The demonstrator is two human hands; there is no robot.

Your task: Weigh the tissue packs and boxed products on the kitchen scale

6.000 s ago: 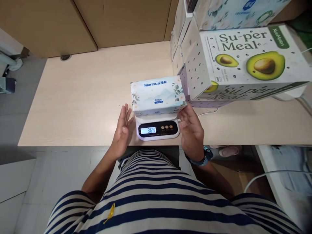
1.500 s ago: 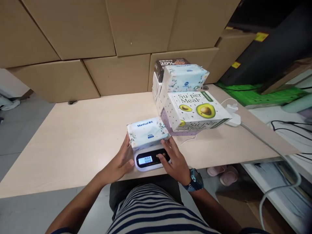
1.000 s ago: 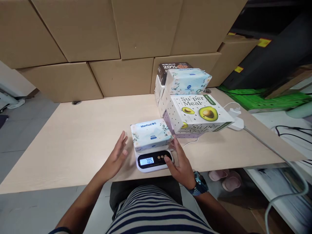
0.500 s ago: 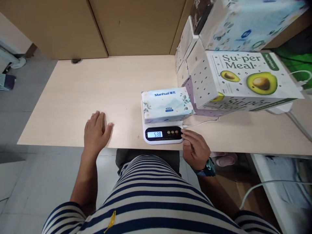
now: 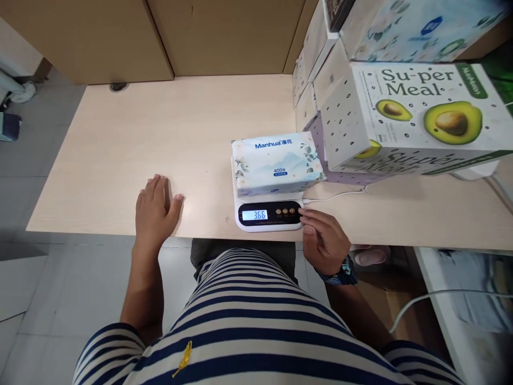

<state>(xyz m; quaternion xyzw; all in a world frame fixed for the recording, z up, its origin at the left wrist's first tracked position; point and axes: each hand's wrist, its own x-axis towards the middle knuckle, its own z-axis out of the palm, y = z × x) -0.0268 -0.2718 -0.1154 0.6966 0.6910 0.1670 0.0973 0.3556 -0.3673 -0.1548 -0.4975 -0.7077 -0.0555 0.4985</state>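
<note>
The pale blue, flower-printed soft pack of Manhua tissues [image 5: 276, 163] looks light and squashy, its plastic wrap probably a little slick, so a hold across the two short ends would likely suit it better than a pinch on the yielding top. It is a low rectangular pack with a blue brand name and a small "400" label on its front face, and it lies flat on the white digital kitchen scale [image 5: 268, 214] near the front edge of the pale wooden table [image 5: 120, 139], just beside the white avocado-printed Super Meal carton [image 5: 409, 115]. The scale's lit display reads 366. The left hand [image 5: 155, 209] lies flat and empty on the table, well apart from the scale; the right hand [image 5: 324, 240] grasps nothing, its loosely curled fingertips [image 5: 305, 213] touching the scale's right edge
</note>
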